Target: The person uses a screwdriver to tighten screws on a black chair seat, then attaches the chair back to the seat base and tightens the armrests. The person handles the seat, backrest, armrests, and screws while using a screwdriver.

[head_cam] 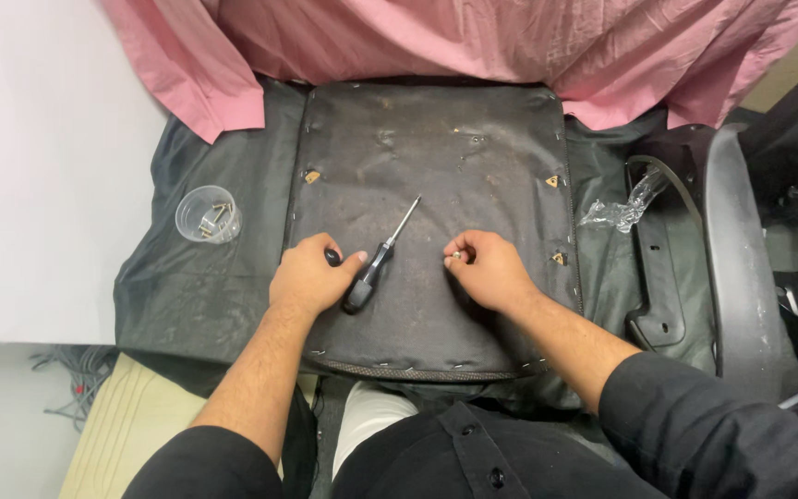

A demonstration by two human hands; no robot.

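A dusty black fabric-covered seat panel (436,166) lies upside down in front of me. My left hand (311,275) rests on it, fingers curled around a small black knob-like part, with its thumb touching the black handle of a screwdriver (379,260). The screwdriver lies on the panel and its metal shaft points up and to the right. My right hand (487,270) pinches a small metal screw between thumb and fingertips, just right of the screwdriver.
A clear plastic cup (208,214) with several metal screws stands on the dark cover at left. Pink cloth (473,42) is bunched at the far edge. A crumpled clear plastic bag (622,209) and black chair parts (736,259) lie at right.
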